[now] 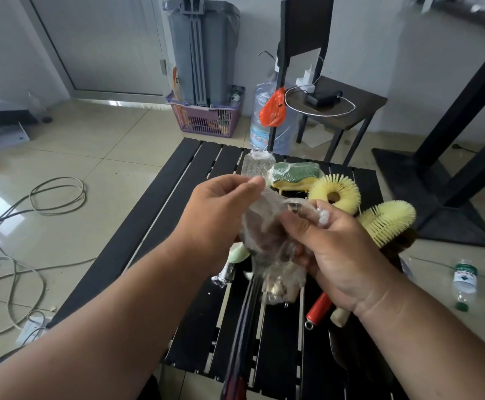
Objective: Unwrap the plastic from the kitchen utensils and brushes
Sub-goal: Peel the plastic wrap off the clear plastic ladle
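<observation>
Left hand (221,203) pinching plastic wrap (267,223), right hand (330,243) clamped on same wad above table (154,209) centre, likely peeling wrap off utensil beneath. Sponge (294,172), brushes (335,194) near far right edge.

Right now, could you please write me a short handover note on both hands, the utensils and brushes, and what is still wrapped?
Left hand: pinches the clear plastic wrap at its upper edge.
Right hand: grips the same wrap from the other side, above the slatted black table.
The wrap is still bunched round a utensil head; which utensil, I cannot tell.
Unwrapped on the table: two yellow bristle brushes.
Still in plastic: the green-and-yellow sponge and a flat wrapped item behind it.
A red-handled utensil lies under the right wrist.
Left: finish this wrap, then the sponge and the flat item.
</observation>
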